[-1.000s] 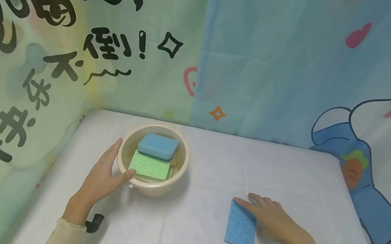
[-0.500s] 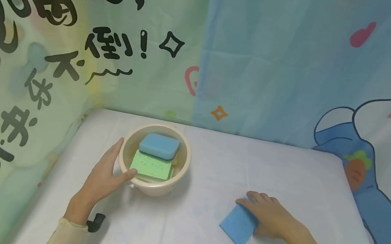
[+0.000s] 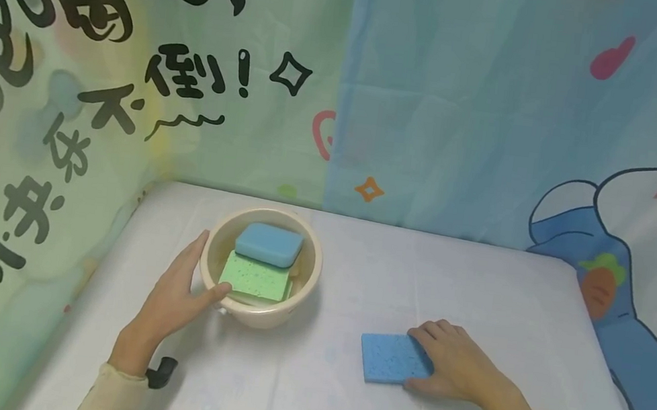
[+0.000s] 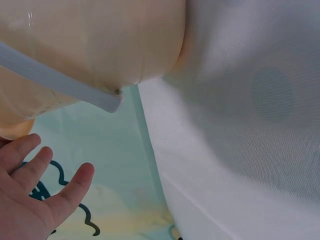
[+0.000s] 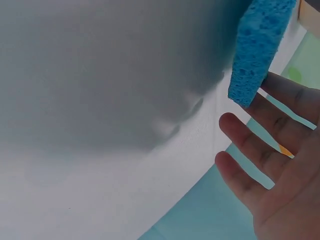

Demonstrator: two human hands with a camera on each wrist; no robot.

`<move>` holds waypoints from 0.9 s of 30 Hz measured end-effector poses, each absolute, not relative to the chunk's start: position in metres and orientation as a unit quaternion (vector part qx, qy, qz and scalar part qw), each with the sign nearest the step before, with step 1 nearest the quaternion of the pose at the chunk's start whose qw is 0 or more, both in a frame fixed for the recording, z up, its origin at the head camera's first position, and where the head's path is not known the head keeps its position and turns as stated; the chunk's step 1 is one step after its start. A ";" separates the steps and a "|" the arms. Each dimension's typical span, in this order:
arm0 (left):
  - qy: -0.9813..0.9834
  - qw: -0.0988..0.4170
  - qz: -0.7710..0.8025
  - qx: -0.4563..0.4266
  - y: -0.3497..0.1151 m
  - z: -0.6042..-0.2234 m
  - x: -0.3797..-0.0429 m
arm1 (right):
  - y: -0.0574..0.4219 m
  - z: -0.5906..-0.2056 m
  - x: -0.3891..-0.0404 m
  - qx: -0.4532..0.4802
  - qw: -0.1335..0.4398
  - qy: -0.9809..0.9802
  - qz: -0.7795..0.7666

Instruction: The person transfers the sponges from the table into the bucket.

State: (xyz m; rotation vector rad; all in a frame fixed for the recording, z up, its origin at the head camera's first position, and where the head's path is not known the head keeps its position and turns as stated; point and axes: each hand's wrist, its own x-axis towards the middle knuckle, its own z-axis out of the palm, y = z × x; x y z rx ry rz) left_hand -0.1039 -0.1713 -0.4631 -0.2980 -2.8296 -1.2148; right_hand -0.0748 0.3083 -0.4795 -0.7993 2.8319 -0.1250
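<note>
A cream bucket [image 3: 255,318] stands left of centre in the head view. Inside, a smooth blue block [image 3: 268,244] lies on a green sponge [image 3: 254,278]. My left hand [image 3: 174,299] holds the bucket's left side, thumb over the near rim; in the left wrist view several fingers [image 4: 70,192] extend below the bucket's pale handle [image 4: 60,82]. At right, my right hand [image 3: 456,363] grips a flat blue sponge [image 3: 388,359] by its right end, thumb on the near edge and fingers on the far edge. The right wrist view shows the porous sponge [image 5: 262,45] at the fingertips.
A white cloth [image 3: 312,399] covers the table. Behind it hangs a green and blue printed curtain [image 3: 467,112] with lettering and a cartoon animal, close along the back and sides. Dark bands [image 3: 162,373] sit at both wrists.
The right hand has turned the blue sponge from upright in view to lengthwise across it, its free end swinging left. Thumb and fingers now span its edges. The left hand and bucket stay put.
</note>
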 end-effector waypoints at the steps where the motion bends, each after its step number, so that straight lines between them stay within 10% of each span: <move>1: -0.914 0.023 -0.393 -0.096 -0.171 -0.463 -0.104 | 0.308 -0.479 -0.075 -0.269 0.096 0.957 -0.041; 27: -0.911 0.026 -0.401 -0.096 -0.171 -0.465 -0.104 | 0.283 -0.453 -0.090 -0.288 -0.003 0.956 -0.053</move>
